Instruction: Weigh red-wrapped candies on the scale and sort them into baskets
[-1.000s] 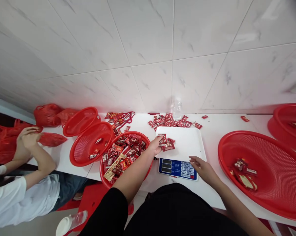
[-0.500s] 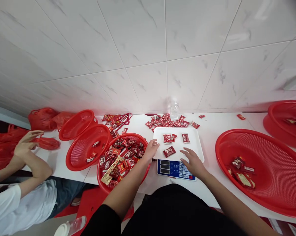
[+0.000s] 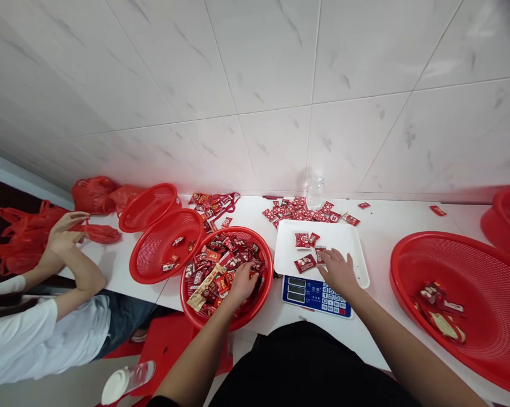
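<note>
My left hand [image 3: 243,282] reaches down into a round red basket [image 3: 255,308] full of red candy packets [image 3: 212,265], fingers curled among them. My right hand [image 3: 338,270] lies on the white pan of a weighing scale [image 3: 343,240], fingers spread and covering one red packet. Three more red packets [image 3: 304,263] lie on the pan to the left of that hand. The blue keypad of the scale [image 3: 318,294] sits just in front of the hand.
A large red basket [image 3: 411,254] with a few packets stands at the right, another at the far right edge. Two red baskets [image 3: 153,249] and loose packets [image 3: 299,210] lie behind. A clear bottle [image 3: 314,189] stands by the wall. Another person [image 3: 47,316] sits at the left beside red bags.
My left hand has let packets go on the scale pan and moved back left into the candy basket. My right hand has moved from the keypad up onto the pan.
</note>
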`<state>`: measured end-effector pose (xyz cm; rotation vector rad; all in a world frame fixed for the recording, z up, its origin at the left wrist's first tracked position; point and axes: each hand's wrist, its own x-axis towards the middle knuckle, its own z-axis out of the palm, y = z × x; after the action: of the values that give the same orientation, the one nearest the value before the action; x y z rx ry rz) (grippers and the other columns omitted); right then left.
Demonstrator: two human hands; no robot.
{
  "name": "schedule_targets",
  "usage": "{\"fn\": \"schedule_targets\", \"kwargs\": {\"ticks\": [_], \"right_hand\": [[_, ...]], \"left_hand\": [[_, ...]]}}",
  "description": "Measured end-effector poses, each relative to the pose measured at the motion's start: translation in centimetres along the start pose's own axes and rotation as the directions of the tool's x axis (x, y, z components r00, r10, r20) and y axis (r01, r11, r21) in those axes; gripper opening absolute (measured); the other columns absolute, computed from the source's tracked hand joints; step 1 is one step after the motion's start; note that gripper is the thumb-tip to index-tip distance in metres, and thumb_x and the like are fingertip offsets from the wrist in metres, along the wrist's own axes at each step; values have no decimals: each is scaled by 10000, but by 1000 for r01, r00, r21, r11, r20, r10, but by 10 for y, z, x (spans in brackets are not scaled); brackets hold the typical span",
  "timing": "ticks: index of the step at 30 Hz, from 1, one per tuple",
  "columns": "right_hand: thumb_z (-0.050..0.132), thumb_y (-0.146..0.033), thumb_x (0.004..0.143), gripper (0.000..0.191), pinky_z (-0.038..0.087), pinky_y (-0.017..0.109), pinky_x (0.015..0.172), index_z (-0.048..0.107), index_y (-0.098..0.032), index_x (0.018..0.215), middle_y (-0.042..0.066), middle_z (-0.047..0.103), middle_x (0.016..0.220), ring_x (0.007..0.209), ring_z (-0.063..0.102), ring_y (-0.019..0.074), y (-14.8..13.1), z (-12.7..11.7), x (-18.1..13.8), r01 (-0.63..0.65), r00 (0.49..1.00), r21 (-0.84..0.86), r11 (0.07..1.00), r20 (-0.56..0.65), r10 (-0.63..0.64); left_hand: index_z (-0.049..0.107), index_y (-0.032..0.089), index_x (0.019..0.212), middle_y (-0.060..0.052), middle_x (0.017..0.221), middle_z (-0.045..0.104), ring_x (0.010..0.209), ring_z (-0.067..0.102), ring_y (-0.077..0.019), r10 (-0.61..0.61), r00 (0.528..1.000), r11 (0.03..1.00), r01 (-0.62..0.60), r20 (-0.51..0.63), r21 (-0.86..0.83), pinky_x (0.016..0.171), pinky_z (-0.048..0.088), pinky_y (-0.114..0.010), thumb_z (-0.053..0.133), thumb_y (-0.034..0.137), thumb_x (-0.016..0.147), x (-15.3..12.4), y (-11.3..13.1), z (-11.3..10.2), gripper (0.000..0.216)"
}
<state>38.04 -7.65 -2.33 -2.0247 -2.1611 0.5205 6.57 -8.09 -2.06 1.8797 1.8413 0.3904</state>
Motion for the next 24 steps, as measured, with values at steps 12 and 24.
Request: {"fn": "schedule_targets", "kwargs": {"ticks": [12, 24], "right_hand": [[385, -377, 882, 421, 230, 600, 1023, 491, -268, 1275, 69, 417, 1406, 1353, 230, 307, -7, 27, -18, 142, 990, 105, 984, -4, -143], [433, -398, 860, 382, 369, 509, 1000, 583, -221, 1162, 100, 529, 1291, 1292, 356, 298, 31, 20, -60, 131, 968, 307, 943, -244, -55]], "left_hand": [[428, 208, 1280, -123, 1334, 455, 1154, 498, -268, -142, 971, 938, 69, 194, 340, 964, 367, -366, 488, 278, 808, 21, 6, 14, 480], [532, 183, 1167, -129, 1149, 602, 1062, 567, -236, -161, 977, 930, 103, 140, 354, 897, 407, -318, 508, 180, 787, 44, 6, 11, 381]]}}
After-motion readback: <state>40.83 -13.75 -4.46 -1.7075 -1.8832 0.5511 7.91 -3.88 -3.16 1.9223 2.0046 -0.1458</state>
